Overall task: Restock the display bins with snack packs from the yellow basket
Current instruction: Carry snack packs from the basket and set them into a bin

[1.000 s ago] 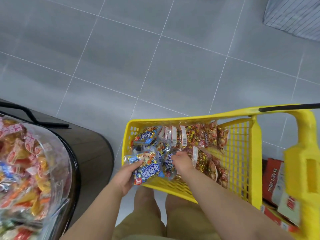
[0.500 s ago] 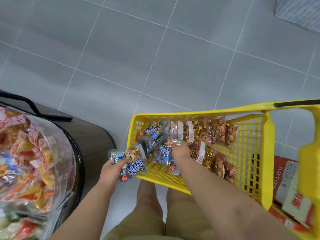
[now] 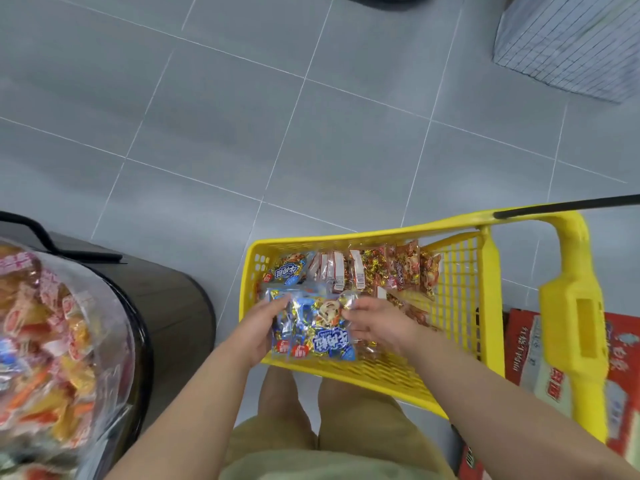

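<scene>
A yellow basket (image 3: 460, 306) stands on the floor in front of me with blue snack packs and a row of red-and-gold packs (image 3: 405, 268) inside. Over its near left corner both hands hold a small stack of blue snack packs (image 3: 311, 327). My left hand (image 3: 258, 329) grips the stack's left edge. My right hand (image 3: 375, 323) pinches its upper right corner. One more blue pack (image 3: 285, 270) lies in the basket's far left corner. A clear display bin (image 3: 45, 358) full of orange and red snack packs sits at the left edge.
The bin rests on a dark round stand (image 3: 173, 306) with a black rail. Red cardboard boxes (image 3: 623, 362) lie right of the basket's yellow handle post (image 3: 575, 323). Grey floor tiles stretch ahead; a grey gridded block (image 3: 571, 43) is at the top right.
My left hand came back from beside the basket to over its corner. My right hand brought more blue packs against the one in the left, so both now hold a stack.
</scene>
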`<act>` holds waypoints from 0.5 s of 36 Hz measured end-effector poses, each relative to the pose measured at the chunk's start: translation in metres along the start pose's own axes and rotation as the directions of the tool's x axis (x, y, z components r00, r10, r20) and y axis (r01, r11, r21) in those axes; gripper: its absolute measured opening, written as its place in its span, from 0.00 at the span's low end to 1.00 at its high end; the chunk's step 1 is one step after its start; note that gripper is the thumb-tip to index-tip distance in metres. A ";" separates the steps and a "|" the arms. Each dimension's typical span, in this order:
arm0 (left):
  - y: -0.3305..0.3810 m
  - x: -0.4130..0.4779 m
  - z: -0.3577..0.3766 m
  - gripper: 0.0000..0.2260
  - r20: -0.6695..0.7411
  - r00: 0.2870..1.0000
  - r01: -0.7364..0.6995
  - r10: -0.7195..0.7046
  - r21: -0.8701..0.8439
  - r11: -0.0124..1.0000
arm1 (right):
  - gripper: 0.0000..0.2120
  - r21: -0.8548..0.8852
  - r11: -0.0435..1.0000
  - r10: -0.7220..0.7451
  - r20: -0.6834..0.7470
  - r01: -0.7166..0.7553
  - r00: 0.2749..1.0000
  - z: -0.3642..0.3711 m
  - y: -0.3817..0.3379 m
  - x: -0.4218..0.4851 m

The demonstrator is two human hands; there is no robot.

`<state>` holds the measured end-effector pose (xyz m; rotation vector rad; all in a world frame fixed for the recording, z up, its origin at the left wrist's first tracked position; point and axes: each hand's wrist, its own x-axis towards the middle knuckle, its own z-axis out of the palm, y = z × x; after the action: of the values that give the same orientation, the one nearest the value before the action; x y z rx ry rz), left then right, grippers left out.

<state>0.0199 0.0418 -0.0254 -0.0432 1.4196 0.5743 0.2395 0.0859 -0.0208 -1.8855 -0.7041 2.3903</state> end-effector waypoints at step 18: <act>-0.030 -0.003 -0.039 0.16 -0.151 0.984 -0.096 0.098 0.022 0.995 | 0.25 -0.492 0.861 -0.114 -0.429 -0.126 0.896 0.027 0.029 0.071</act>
<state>-0.0037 0.0011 -0.0388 -0.0059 1.5806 0.6520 0.2029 0.0711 -0.0923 -2.4983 -1.3749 1.7503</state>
